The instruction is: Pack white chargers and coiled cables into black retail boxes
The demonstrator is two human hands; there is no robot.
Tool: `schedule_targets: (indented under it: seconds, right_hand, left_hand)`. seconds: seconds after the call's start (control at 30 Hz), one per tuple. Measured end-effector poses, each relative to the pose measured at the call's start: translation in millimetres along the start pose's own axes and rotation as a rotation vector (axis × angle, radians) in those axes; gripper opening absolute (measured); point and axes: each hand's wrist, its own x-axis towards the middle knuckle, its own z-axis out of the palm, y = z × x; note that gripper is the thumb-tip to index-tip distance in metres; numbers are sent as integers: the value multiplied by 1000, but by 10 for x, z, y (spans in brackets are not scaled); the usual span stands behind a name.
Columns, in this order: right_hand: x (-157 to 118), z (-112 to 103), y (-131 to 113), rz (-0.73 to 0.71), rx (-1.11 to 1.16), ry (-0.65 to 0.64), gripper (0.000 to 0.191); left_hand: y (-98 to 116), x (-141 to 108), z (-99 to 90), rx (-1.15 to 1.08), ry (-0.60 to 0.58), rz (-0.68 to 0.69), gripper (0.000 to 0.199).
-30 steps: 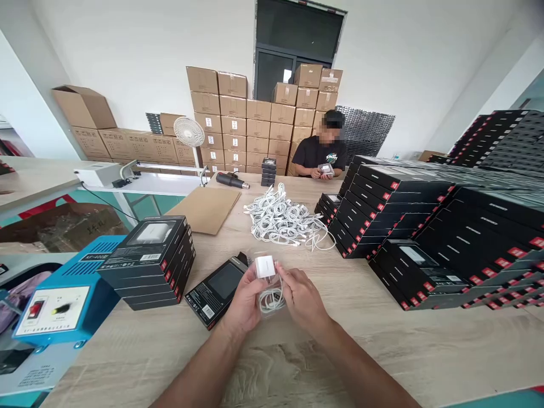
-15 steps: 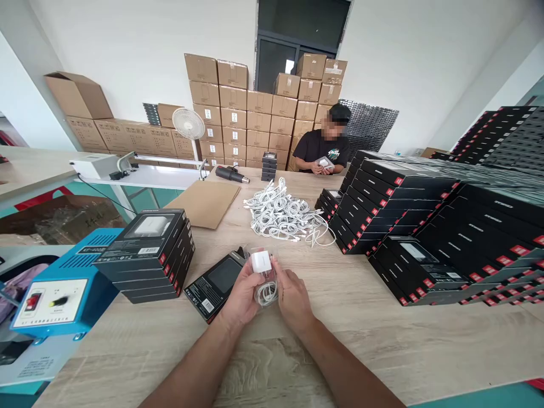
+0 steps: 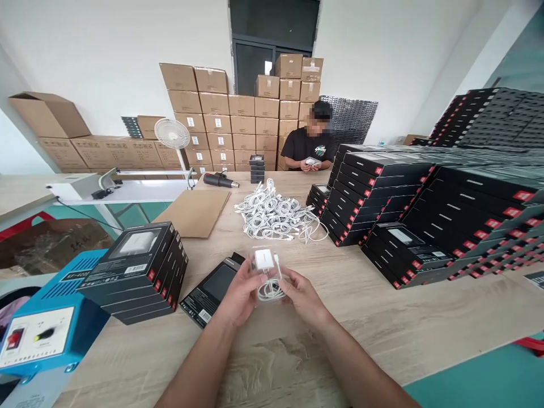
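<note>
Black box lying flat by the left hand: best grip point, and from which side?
Probably the barcode end of the black box, coming from the lower left. It lies flat and thin, so a pinch across its long edges at that end should work, perhaps after tipping it up. That end is free, while the left hand crowds the opposite end.

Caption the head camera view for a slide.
Left hand and right hand hold a white charger and coiled white cable.

Bright, even indoor light fills the room, and the white wall (image 3: 106, 45) looks pale and flat; a small glint shows in the dark window (image 3: 272, 56) at 12 o'clock; faint glare sits on the clear plastic packet (image 3: 266, 277); soft shadows lie on the wooden table (image 3: 272, 362) beneath the left hand (image 3: 242, 294) and right hand (image 3: 304, 297); the black boxes (image 3: 480, 209) at 3 o'clock bow with wide-lens distortion.
</note>
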Motion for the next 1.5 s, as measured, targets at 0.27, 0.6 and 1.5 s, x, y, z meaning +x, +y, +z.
schedule_targets:
  seconds: [0.27, 0.6, 1.5]
  right_hand:
    - [5, -22, 91, -75, -29, 93, 58]
    - [270, -301, -394, 120, 98, -190, 86]
    - [225, -135, -373, -297, 498, 378, 66]
  left_hand:
    - [-102, 11, 33, 109, 0, 49, 86]
    - [67, -56, -32, 247, -127, -54, 76]
    - [358, -118, 291, 1842, 105, 323, 95]
